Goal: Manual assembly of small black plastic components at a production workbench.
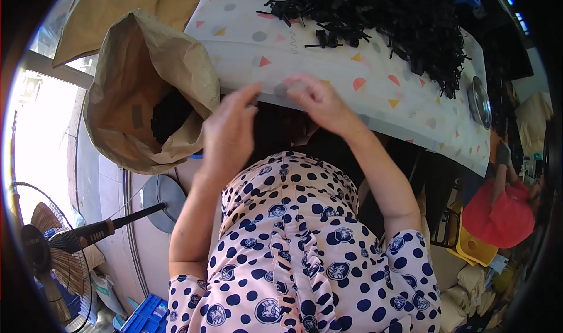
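Observation:
My left hand (230,127) is raised between the paper sack and the table's near edge, its fingers smeared by motion. A dark patch shows by its fingertips, too blurred to name. Over the near edge of the table, my right hand (321,101) has its fingers curled in. Whatever they may hold is hidden. A large pile of small black parts (363,10) with thin stems covers the far side of the table (316,57), which has a white cloth with coloured shapes. The brown paper sack (126,98) stands open on the left, with black items (170,116) inside.
A round metal bowl (481,102) sits at the table's right edge. At lower left stand a fan (44,239), a grey round base (161,204) and a blue crate (143,315). A person in red (501,213) is at right, near a yellow container (475,248).

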Action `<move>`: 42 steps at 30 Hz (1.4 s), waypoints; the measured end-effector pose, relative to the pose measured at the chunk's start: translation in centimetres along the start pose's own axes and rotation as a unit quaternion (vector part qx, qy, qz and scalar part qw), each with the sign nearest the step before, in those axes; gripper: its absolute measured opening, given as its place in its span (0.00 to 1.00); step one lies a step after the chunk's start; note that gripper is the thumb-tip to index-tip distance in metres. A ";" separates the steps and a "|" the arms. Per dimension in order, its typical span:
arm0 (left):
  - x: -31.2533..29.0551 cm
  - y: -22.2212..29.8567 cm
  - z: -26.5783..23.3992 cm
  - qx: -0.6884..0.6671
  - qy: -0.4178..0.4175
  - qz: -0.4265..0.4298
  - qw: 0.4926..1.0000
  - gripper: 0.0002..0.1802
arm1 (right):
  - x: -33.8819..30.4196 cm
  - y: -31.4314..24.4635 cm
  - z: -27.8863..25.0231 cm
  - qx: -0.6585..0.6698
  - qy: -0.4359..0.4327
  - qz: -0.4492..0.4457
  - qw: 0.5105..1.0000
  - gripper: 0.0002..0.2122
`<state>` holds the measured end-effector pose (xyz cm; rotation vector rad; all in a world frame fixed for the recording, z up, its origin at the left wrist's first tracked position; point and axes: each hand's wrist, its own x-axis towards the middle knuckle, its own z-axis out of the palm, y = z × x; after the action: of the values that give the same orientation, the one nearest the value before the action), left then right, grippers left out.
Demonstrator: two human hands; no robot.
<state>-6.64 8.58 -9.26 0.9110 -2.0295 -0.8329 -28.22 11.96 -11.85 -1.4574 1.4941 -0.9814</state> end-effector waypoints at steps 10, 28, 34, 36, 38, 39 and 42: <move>0.5 -4.7 -8.9 0.317 0.115 -0.027 0.941 0.25 | 5.4 4.9 -8.7 -0.538 0.200 -0.036 0.818 0.09; 3.4 -0.9 3.0 -0.369 -0.168 -0.217 0.888 0.33 | 2.6 3.7 -4.3 -0.081 0.172 -0.131 0.973 0.04; 3.9 -1.8 4.8 -0.522 -0.191 -0.228 0.799 0.36 | -1.8 1.4 -0.7 0.011 0.072 -0.115 0.991 0.03; 3.2 -1.2 4.6 -0.513 -0.206 -0.240 0.798 0.34 | -3.1 1.4 -0.2 0.031 0.041 -0.081 0.995 0.03; 2.4 -1.3 4.9 -0.504 -0.197 -0.244 0.805 0.32 | -4.0 1.7 0.4 0.030 0.047 -0.093 0.994 0.04; 2.0 -1.4 5.1 -0.496 -0.186 -0.248 0.811 0.31 | -4.4 1.9 0.7 0.029 0.052 -0.105 0.993 0.04; 0.5 -1.5 5.7 -0.511 -0.137 -0.291 0.797 0.27 | -5.8 2.4 2.2 0.049 0.060 -0.068 0.995 0.05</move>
<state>-11.12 8.75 -13.16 0.7483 -1.1084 -2.2081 -26.98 17.80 -14.70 -1.4657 1.4245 -1.2278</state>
